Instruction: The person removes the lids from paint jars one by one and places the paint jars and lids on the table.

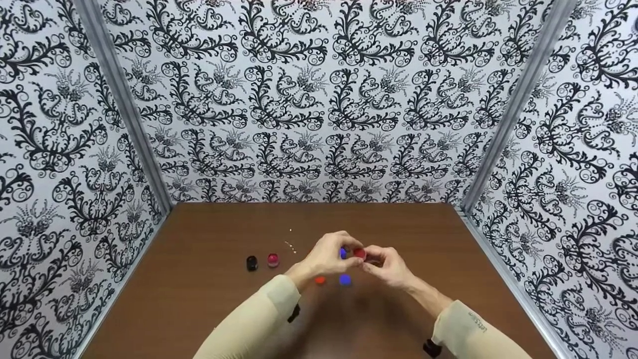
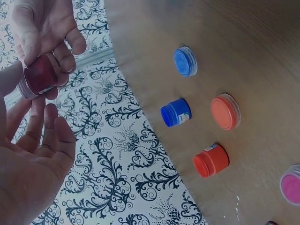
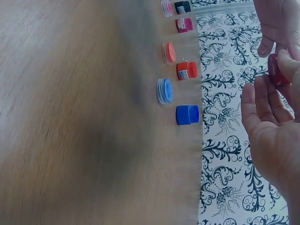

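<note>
A small dark red paint jar [image 2: 41, 76] is held up above the table between both hands. My left hand [image 1: 331, 253] pinches its lid end, thumb on one side and fingers on the other. The jar's body is gripped by my right hand [image 1: 391, 267], thumb and fingers curled round it. Whether the lid is loose cannot be told. Below stand an open blue paint jar [image 2: 176, 112] and an open orange-red paint jar [image 2: 212, 160]. A blue lid [image 2: 185, 62] and an orange lid [image 2: 225, 111] lie beside them, nearer the person.
To the left on the brown table [image 1: 209, 309] stand a black jar [image 1: 252, 263] and a pink jar [image 1: 272, 260]. A pink lid [image 3: 167, 8] lies near them. Small pale specks [image 1: 291, 246] dot the tabletop. Patterned walls [image 1: 309, 99] enclose the table's back and sides.
</note>
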Demonstrator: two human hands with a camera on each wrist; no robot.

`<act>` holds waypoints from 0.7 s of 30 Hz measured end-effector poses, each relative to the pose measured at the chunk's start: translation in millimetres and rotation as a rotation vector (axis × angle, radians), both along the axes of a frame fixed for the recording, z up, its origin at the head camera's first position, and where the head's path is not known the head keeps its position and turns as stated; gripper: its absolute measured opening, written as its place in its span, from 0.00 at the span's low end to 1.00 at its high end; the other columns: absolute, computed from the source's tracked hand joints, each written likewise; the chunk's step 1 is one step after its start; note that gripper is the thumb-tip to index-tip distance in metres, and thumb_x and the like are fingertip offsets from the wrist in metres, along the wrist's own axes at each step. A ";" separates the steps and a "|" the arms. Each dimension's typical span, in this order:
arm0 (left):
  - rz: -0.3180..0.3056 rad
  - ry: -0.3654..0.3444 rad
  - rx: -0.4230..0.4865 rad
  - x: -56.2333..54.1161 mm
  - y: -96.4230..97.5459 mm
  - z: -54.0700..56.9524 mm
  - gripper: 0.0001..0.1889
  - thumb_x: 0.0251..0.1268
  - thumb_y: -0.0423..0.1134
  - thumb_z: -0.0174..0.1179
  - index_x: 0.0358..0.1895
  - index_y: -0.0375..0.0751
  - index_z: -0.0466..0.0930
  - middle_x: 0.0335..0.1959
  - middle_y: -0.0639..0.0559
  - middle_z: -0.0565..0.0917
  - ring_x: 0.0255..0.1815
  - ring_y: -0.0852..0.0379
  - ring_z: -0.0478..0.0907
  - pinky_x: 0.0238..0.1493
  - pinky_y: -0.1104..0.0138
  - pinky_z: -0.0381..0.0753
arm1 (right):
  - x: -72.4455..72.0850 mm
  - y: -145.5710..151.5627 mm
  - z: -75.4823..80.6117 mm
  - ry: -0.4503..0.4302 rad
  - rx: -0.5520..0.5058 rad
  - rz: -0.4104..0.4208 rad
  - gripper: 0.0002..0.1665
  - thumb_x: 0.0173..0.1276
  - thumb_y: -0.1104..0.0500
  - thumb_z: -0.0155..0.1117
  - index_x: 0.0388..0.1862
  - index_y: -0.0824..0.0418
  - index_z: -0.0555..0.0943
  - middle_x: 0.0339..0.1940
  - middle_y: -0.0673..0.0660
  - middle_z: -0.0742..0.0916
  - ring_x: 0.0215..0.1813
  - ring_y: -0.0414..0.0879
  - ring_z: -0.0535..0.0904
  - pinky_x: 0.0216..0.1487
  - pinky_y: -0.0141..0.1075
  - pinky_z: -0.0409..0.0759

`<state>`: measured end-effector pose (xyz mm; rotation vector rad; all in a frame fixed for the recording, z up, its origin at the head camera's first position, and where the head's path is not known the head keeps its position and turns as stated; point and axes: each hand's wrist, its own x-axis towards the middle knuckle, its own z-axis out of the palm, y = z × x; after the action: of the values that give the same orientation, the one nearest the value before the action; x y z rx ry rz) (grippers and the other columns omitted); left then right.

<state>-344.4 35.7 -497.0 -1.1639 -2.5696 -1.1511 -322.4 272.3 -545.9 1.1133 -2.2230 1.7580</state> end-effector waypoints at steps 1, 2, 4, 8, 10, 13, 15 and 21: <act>0.004 0.006 -0.002 0.1 -0.3 0.4 0.15 0.68 0.43 0.79 0.55 0.46 0.95 0.47 0.50 0.92 0.49 0.48 0.90 0.49 0.72 0.83 | -0.3 -0.4 0.5 -0.006 -0.001 0.006 0.15 0.77 0.75 0.67 0.58 0.82 0.85 0.52 0.38 0.94 0.51 0.32 0.92 0.53 0.27 0.90; 0.007 0.013 -0.005 0.4 -0.8 0.9 0.14 0.68 0.43 0.79 0.54 0.47 0.95 0.47 0.50 0.92 0.48 0.50 0.89 0.49 0.71 0.83 | -0.8 -0.8 0.6 -0.009 -0.001 0.013 0.16 0.77 0.75 0.66 0.60 0.83 0.84 0.53 0.38 0.94 0.52 0.32 0.92 0.54 0.26 0.90; 0.015 0.028 -0.010 0.1 -1.5 1.1 0.12 0.68 0.43 0.79 0.52 0.47 0.95 0.46 0.51 0.91 0.46 0.55 0.87 0.49 0.71 0.82 | -2.2 -1.9 0.3 -0.014 -0.004 0.023 0.17 0.78 0.75 0.65 0.62 0.84 0.83 0.54 0.39 0.94 0.53 0.31 0.91 0.54 0.25 0.89; 0.034 0.027 -0.020 0.6 -3.5 2.8 0.10 0.67 0.43 0.80 0.49 0.49 0.94 0.45 0.52 0.90 0.44 0.61 0.84 0.49 0.71 0.82 | -4.8 -5.0 -1.1 -0.004 -0.010 0.039 0.18 0.78 0.76 0.64 0.63 0.85 0.82 0.55 0.48 0.95 0.53 0.31 0.91 0.55 0.25 0.88; 0.042 0.015 -0.027 1.8 -4.4 4.5 0.10 0.67 0.43 0.80 0.48 0.49 0.93 0.45 0.52 0.90 0.43 0.63 0.83 0.49 0.71 0.83 | -5.5 -6.7 -1.5 0.000 -0.010 0.033 0.18 0.78 0.76 0.64 0.62 0.85 0.82 0.55 0.51 0.96 0.52 0.30 0.90 0.54 0.25 0.88; 0.056 0.003 -0.039 3.3 -5.7 6.3 0.10 0.66 0.43 0.79 0.48 0.49 0.93 0.45 0.53 0.90 0.43 0.64 0.83 0.51 0.70 0.84 | -5.2 -9.6 -0.9 -0.011 -0.005 0.022 0.17 0.78 0.75 0.64 0.62 0.84 0.83 0.54 0.50 0.96 0.52 0.31 0.90 0.54 0.25 0.88; 0.071 -0.001 -0.042 4.0 -6.6 6.8 0.10 0.66 0.43 0.79 0.47 0.50 0.93 0.45 0.54 0.90 0.44 0.64 0.84 0.52 0.69 0.85 | -4.5 -11.5 -0.5 -0.030 -0.002 0.017 0.17 0.79 0.75 0.65 0.62 0.84 0.83 0.54 0.45 0.95 0.52 0.31 0.91 0.54 0.26 0.89; 0.111 -0.021 -0.029 6.9 -7.8 5.5 0.08 0.65 0.42 0.79 0.45 0.51 0.92 0.44 0.55 0.90 0.42 0.64 0.83 0.50 0.68 0.84 | -1.9 -16.8 -1.4 -0.057 0.000 -0.011 0.18 0.78 0.75 0.65 0.63 0.84 0.83 0.55 0.43 0.95 0.53 0.31 0.91 0.55 0.28 0.90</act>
<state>-337.5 27.9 -491.4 -1.0051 -2.6373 -1.1116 -324.3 255.6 -547.3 1.0619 -2.2567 1.8083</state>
